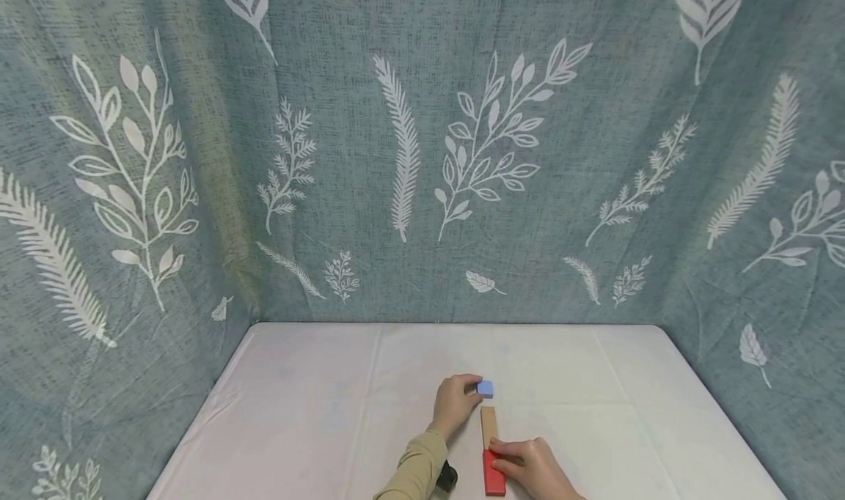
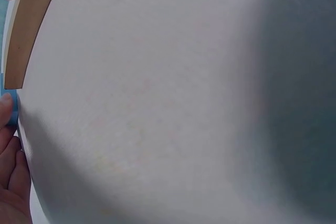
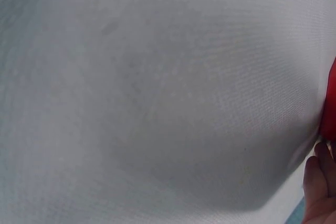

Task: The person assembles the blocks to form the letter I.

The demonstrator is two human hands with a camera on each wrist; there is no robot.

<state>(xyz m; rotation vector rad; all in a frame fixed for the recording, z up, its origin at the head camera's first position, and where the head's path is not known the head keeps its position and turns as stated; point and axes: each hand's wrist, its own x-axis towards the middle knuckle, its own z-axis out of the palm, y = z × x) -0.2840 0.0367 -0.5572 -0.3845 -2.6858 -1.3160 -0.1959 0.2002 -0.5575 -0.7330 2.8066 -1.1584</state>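
In the head view my left hand [image 1: 454, 403] pinches a small blue block [image 1: 485, 388] between thumb and fingers. Just nearer to me lies a long plain wooden block [image 1: 488, 423], with a narrow gap between it and the blue one. A long red block [image 1: 494, 483] continues in line, its far end against the wooden block. My right hand [image 1: 533, 467] grips the red block near that joint, coming from the right. The left wrist view catches the wooden block [image 2: 23, 38] and part of the blue block [image 2: 12, 109] under my thumb. Only the red block's edge [image 3: 329, 108] shows in the right wrist view.
A white cloth covers the table [image 1: 297, 397]. Green-grey curtains [image 1: 422, 280] with white leaf prints hang behind it and at both sides. A black wrist device [image 1: 447, 477] is by my left sleeve.
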